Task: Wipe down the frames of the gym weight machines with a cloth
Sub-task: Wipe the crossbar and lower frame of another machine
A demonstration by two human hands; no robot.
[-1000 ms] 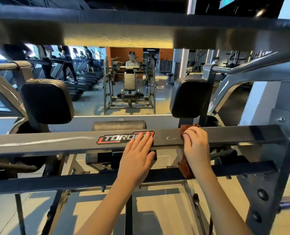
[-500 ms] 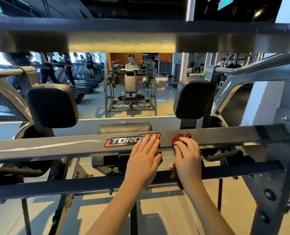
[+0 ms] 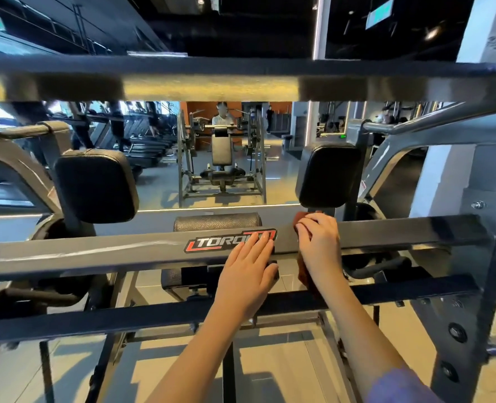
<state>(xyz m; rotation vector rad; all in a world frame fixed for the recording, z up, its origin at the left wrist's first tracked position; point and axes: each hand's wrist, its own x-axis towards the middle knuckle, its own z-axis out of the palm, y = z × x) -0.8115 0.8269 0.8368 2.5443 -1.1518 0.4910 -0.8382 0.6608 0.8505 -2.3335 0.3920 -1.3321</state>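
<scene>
Gym hall, mirrored wall (image 3: 159, 187) at the far side.

- Cloth (image 3: 300, 220): reddish-brown, pressed to the top of the grey crossbar (image 3: 95, 254), right of centre; its tail hangs below the bar.
- Right hand (image 3: 319, 242): on the cloth, fingers curled over it, grip holding it against the bar.
- Left hand (image 3: 249, 266): just left of the right hand, flat on the same bar, fingers straight, grip wide and holding nothing. Its fingertips cover the end of the logo sticker (image 3: 212, 244).
- Lower crossbar (image 3: 124, 318): nearer, beneath both wrists.
- Black pads (image 3: 95, 184): beyond the bar, one left, one right.
- Upper bar (image 3: 241, 80): overhead, blurred.
</scene>
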